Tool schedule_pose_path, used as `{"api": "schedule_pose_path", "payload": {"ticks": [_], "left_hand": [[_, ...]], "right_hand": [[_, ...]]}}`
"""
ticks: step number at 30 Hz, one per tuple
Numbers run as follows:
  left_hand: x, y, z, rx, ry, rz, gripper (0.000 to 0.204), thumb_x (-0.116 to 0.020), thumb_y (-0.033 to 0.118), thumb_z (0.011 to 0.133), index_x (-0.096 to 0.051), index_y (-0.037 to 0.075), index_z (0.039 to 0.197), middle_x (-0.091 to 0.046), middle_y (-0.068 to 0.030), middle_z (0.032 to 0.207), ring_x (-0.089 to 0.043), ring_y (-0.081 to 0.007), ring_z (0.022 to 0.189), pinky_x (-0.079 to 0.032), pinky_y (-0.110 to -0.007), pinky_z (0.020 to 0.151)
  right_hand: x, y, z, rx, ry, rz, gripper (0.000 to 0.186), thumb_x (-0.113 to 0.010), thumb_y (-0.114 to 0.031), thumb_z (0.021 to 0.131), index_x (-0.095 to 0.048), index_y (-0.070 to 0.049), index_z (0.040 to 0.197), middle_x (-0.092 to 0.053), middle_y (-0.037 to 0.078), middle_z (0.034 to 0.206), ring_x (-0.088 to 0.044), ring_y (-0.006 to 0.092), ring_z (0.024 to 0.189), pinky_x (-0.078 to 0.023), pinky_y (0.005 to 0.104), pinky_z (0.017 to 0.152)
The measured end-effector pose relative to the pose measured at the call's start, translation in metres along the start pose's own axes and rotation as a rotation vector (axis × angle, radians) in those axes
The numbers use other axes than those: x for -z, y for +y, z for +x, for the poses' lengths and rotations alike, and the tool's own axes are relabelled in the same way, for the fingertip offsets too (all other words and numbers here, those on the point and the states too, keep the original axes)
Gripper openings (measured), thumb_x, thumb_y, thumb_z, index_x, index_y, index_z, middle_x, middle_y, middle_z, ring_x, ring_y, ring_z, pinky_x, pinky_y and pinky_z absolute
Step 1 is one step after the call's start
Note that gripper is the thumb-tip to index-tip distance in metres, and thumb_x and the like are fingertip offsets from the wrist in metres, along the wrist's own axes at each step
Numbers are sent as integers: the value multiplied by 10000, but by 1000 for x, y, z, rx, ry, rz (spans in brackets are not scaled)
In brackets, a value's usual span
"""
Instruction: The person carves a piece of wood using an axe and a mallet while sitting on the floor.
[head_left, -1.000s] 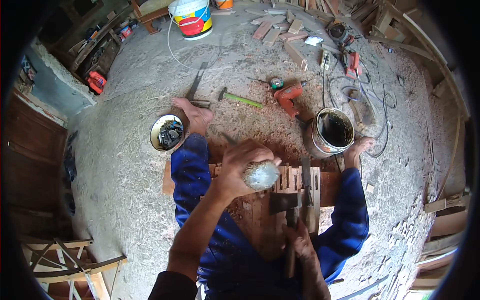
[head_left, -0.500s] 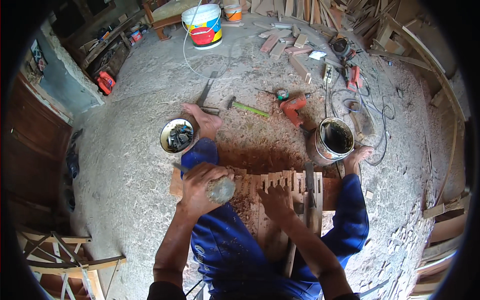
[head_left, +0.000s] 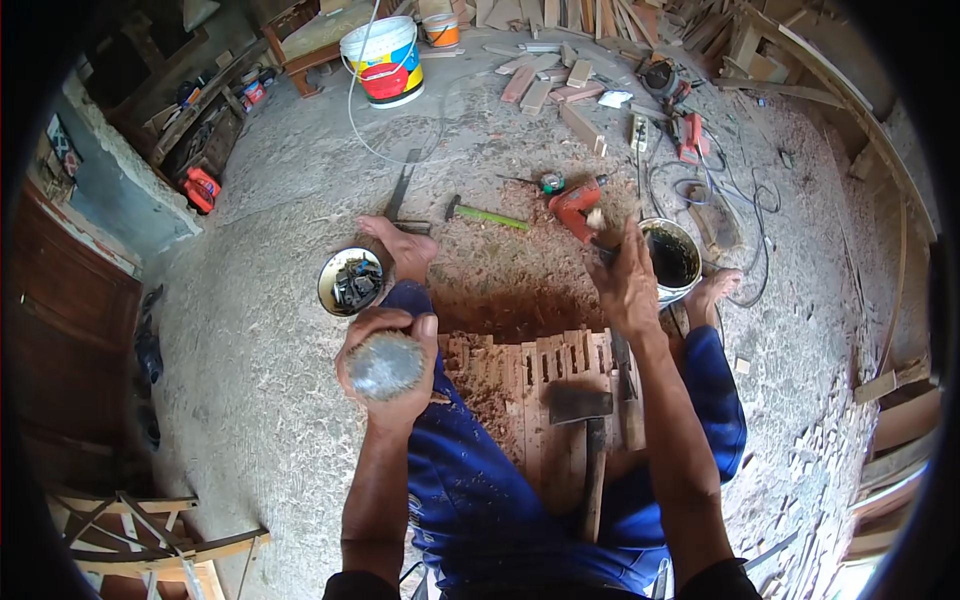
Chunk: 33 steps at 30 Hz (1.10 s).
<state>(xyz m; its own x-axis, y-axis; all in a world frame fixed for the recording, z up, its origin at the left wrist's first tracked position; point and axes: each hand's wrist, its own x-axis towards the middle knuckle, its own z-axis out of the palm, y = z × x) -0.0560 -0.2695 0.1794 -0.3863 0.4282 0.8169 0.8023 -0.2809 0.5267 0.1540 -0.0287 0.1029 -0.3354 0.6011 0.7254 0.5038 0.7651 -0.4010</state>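
My left hand (head_left: 390, 370) is closed around a chisel (head_left: 385, 366), whose pale, frayed handle end faces up; its blade is hidden below the hand. My right hand (head_left: 632, 285) is raised beside the dark-filled bucket (head_left: 672, 262), fingers stretched out, holding nothing I can see. A small pale wood chip (head_left: 596, 219) shows just past its fingertips. Between my legs lies a row of slotted wood pieces (head_left: 550, 385), strewn with shavings (head_left: 480, 375) on the left. On them rest a hammer (head_left: 580, 404) and a second chisel (head_left: 630, 410).
A bowl of small dark metal parts (head_left: 352, 281) stands by my left foot. Ahead lie a handsaw (head_left: 404, 185), a green-handled hammer (head_left: 490, 216) and a red drill (head_left: 575, 210). Cables (head_left: 755, 200) run at the right; a colourful bucket (head_left: 385, 65) and wood offcuts (head_left: 550, 80) are farther off.
My right hand has lifted from the slotted wood and moved forward to the bucket, fingers extended. My left hand has shifted slightly left and nearer, still gripping the chisel, now turned more upright.
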Motion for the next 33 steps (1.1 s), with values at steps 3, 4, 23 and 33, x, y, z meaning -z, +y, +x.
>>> {"api": "schedule_pose_path", "payload": {"ticks": [3, 4, 23, 33], "left_hand": [[-25, 6, -4, 354, 131, -92, 255, -740, 52, 881, -533, 22, 1025, -583, -54, 921, -597, -149, 828, -508, -288, 713], [-39, 0, -8, 410, 219, -231, 258, -755, 53, 872, -551, 24, 1026, -585, -37, 921, -593, -133, 802, -499, -256, 712], [-100, -8, -47, 713, -65, -803, 445, -712, -100, 849, -546, 24, 1244, -619, -27, 1004, -618, -106, 926, -545, -259, 830], [-62, 11, -28, 500, 187, -584, 354, -705, -15, 889, -507, 22, 1181, -608, -55, 899, -607, -113, 714, -557, -270, 592]], "right_hand": [[53, -23, -53, -144, -549, 87, 267, -684, -253, 905, -665, -13, 1018, -657, 256, 965, -656, 409, 886, -497, 522, 805], [69, -43, -79, -430, -679, 151, 259, -654, -242, 926, -659, -33, 1079, -663, 235, 1007, -666, 396, 902, -510, 510, 850], [110, -52, -242, -1589, -339, 1182, 543, -719, -212, 849, -542, 4, 1315, -671, 92, 1019, -646, 176, 762, -537, 297, 658], [121, -81, -229, -434, -472, -203, 530, -710, -270, 842, -549, -41, 1292, -650, 191, 987, -645, 359, 1004, -529, 425, 900]]}}
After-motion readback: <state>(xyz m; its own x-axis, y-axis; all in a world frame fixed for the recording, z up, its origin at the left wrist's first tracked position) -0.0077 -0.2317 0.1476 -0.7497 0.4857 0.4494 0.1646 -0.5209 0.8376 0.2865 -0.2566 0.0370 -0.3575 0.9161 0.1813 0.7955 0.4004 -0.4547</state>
